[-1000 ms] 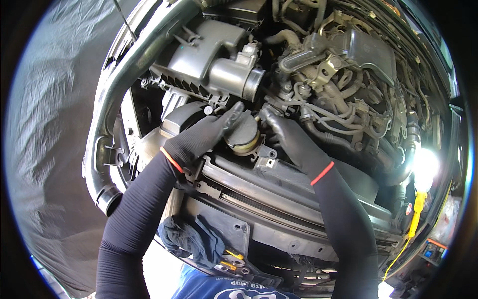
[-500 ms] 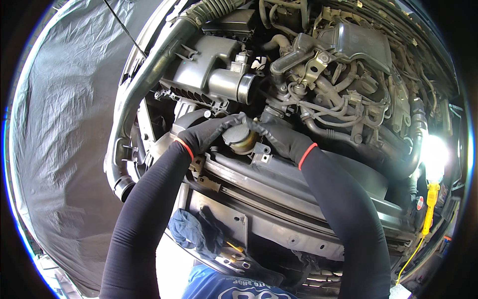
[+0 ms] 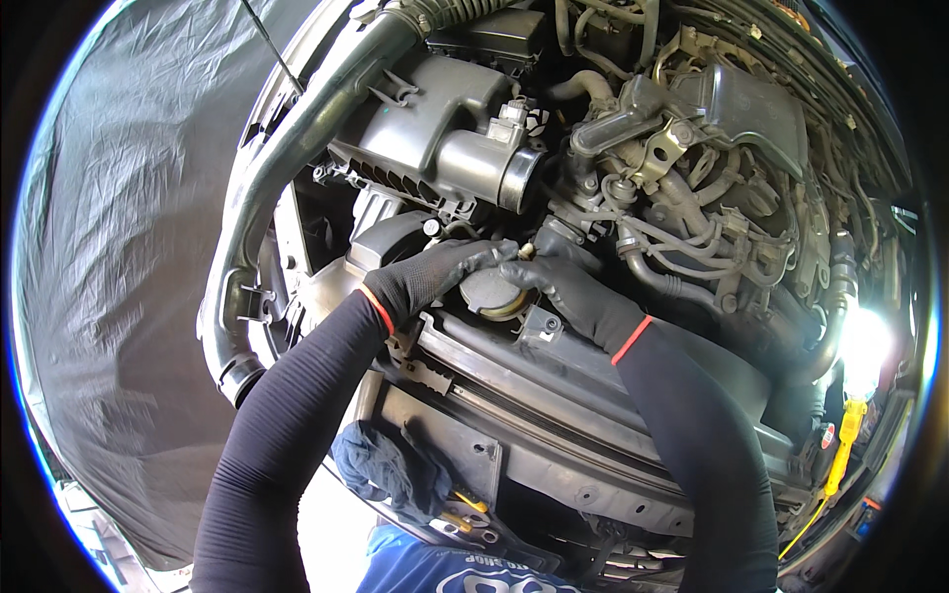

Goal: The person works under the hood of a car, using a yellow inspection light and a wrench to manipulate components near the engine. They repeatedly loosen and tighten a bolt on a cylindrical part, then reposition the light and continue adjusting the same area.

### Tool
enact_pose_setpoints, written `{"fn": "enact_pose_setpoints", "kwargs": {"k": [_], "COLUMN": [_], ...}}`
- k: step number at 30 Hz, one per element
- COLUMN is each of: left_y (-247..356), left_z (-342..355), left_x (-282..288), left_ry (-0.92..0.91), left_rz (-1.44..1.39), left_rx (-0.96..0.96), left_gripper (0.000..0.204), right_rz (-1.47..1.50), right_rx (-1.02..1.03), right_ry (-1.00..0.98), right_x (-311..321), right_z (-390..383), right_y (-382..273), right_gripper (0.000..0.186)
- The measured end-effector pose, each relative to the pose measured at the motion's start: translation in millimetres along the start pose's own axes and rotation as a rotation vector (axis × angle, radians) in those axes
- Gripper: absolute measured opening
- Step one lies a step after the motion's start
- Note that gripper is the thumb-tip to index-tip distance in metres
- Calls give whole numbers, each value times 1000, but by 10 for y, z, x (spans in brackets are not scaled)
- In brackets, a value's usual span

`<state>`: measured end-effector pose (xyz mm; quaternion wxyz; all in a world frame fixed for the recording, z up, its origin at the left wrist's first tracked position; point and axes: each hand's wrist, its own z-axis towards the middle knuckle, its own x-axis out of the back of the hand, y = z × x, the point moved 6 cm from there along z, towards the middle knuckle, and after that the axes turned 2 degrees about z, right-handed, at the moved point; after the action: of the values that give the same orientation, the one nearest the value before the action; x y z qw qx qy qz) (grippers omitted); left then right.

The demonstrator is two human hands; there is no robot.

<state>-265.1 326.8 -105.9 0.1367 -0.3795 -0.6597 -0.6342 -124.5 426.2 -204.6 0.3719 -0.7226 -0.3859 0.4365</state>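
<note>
A round black-capped reservoir [image 3: 490,291] with a yellowish translucent body sits behind the front edge of an engine bay. My left hand [image 3: 430,275], in a black glove with a red cuff, has its fingers curved over the reservoir's back left side. My right hand [image 3: 581,295], gloved alike, grips the reservoir from the right, fingertips near the left hand's on top. A small brass-coloured fitting [image 3: 528,247] shows just beyond the fingertips. Behind them lie the black air filter housing [image 3: 425,128] with its open round outlet and several hoses [image 3: 682,227].
A long silver-black intake pipe [image 3: 272,178] runs along the left beside a dark draped cover [image 3: 109,277]. A lit work lamp with a yellow handle [image 3: 845,445] hangs at the right. A blue rag [image 3: 386,460] and yellow-handled tools [image 3: 470,504] lie on the front bumper area.
My hands have closed in toward each other over the reservoir, now covering more of its top. The view has shifted slightly, moving the engine parts in frame.
</note>
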Motion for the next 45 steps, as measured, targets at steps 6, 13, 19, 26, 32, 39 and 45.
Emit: {"fn": "enact_pose_setpoints", "kwargs": {"k": [6,13,19,26,32,39,45], "left_y": [-72,-92,-67,-124,-75,-128,-9], "left_z": [-49,20,-7,20,-2,37,57], "left_x": [5,-31,-8,-27,21,-93,6], "left_ry": [-68,-73,-74,-33,42,-60,82], "left_rz": [-93,-214,-288,-105,-210,-114,-69], "left_rx": [149,293,316,211,42,247,37], "left_gripper": [45,45,43,41,41,63,42], "right_rz": [-173,59,165,-9,-83,213,12], "right_rx": [-105,-40,-130,-65,-98,-51,-63], "right_ry": [-7,-73,-22,14,-20,-6,55], "right_x": [-88,-104,-27,-133,-214,-195,-164], "right_z": [-205,-212,-229,-280,-361,-300,-362], "right_y": [-203,-242,-128,-303,-410,-369,-366], "right_gripper": [48,45,53,55,49,41,43]}}
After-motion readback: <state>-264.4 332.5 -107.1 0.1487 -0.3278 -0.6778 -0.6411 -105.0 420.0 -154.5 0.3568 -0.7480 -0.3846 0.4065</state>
